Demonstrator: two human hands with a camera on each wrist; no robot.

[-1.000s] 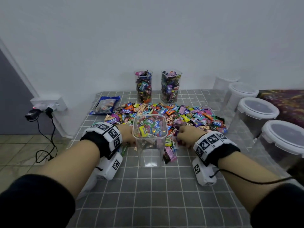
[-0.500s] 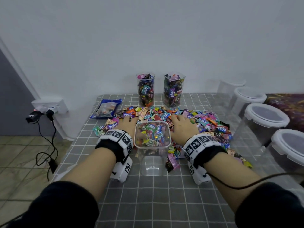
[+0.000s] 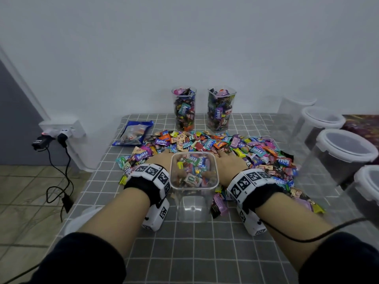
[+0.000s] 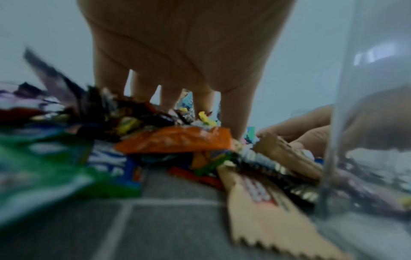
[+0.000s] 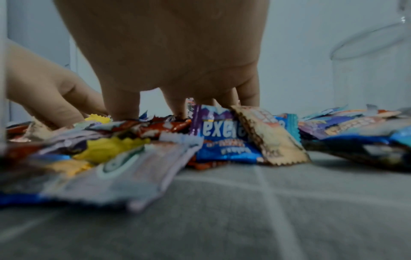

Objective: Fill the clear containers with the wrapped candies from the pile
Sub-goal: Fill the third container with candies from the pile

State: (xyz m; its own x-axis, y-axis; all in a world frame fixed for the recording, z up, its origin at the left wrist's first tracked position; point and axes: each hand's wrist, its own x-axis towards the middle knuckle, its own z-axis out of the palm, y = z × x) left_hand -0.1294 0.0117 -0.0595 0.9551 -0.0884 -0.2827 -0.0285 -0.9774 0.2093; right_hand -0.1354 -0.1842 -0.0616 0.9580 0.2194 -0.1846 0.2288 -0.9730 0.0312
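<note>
A clear square container (image 3: 193, 198) stands at the middle of the grey checked table; its bottom looks bare and candies show through its walls. Behind it spreads the pile of wrapped candies (image 3: 207, 143). My left hand (image 3: 159, 161) lies left of the container and my right hand (image 3: 230, 161) right of it, both reaching into the pile's near edge. In the left wrist view the left hand's fingers (image 4: 171, 98) point straight into the wrappers; the right hand's fingers (image 5: 121, 103) do the same, tips hidden among candies. Two tall clear containers (image 3: 184, 108) (image 3: 221, 109) at the back are full.
A blue candy bag (image 3: 133, 133) lies at the back left. Several lidded clear tubs (image 3: 346, 148) line the right edge. A wall socket with plugs and cables (image 3: 61, 132) sits left of the table. Stray candies (image 3: 219, 203) lie near the container's right side.
Both hands have moved forward from beside the container into the near edge of the pile, and their fingers have spread onto the candies.
</note>
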